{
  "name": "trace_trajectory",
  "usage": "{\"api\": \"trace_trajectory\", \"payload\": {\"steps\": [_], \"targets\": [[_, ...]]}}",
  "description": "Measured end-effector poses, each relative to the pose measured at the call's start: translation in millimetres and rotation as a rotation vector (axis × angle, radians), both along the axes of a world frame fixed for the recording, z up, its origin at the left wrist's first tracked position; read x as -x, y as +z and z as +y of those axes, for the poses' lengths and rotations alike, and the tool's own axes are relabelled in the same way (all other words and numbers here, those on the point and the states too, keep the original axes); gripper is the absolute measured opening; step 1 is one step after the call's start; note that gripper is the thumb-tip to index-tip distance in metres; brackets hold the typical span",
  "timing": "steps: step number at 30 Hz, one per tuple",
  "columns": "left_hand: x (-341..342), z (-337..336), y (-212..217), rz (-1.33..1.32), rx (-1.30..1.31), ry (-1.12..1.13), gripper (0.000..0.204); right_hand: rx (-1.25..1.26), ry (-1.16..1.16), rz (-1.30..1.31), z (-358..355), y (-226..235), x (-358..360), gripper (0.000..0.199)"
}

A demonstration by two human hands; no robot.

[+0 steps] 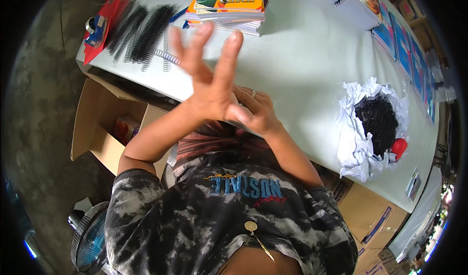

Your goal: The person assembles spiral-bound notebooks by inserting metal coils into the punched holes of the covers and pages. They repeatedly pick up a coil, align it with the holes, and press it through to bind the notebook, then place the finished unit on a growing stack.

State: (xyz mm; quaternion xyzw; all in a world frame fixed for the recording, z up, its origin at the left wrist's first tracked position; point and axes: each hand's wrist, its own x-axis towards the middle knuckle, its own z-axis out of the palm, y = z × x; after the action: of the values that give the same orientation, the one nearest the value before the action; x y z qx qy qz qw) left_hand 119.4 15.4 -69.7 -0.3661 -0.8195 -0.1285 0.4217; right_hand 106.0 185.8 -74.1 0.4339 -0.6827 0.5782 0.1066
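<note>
My left hand (pixel 207 75) is raised over the near edge of the pale table (pixel 302 60), its fingers spread apart and holding nothing. Just beneath and to its right is my right hand (pixel 258 110), with a ring on one finger and its fingers curled. The left hand covers part of it, so I cannot see whether it holds anything. A short wire spiral coil (pixel 168 57) lies on the table just left of my left hand. Beyond the fingertips stands a stack of spiral notebooks with a colourful cover (pixel 229 7).
Black binding coils (pixel 141 29) lie in a row at the table's far left. Crumpled white paper (pixel 356 148) holds a heap of black bits (pixel 376 120) and a red piece (pixel 399 147) at right. Blue covers (pixel 404 46) line the far right. An open cardboard box (pixel 95 124), more boxes (pixel 370 216) and a fan (pixel 90 241) stand below.
</note>
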Motion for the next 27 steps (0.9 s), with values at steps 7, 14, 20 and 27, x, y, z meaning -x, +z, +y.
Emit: {"api": "trace_trajectory", "payload": {"steps": [7,14,20,27], "targets": [[-41.8,28.8,18.1,-0.373,-0.334,-0.029,0.086,0.225,0.176,-0.027,-27.7,6.6,-2.4,0.062],[-39.6,-28.2,103.5,-1.078,-1.048,-0.092,0.022,-0.31,-0.185,0.077,-16.1,106.7,3.4,0.048],[7.1,-39.9,63.5,-1.549,-1.275,-0.517,0.014,-0.085,-0.262,-0.808,-24.4,90.9,-5.9,0.012],[40.7,-41.2,58.8,-1.597,-1.044,-0.755,0.01,-0.331,-0.554,-0.613,-29.0,98.6,-11.6,0.015]]}}
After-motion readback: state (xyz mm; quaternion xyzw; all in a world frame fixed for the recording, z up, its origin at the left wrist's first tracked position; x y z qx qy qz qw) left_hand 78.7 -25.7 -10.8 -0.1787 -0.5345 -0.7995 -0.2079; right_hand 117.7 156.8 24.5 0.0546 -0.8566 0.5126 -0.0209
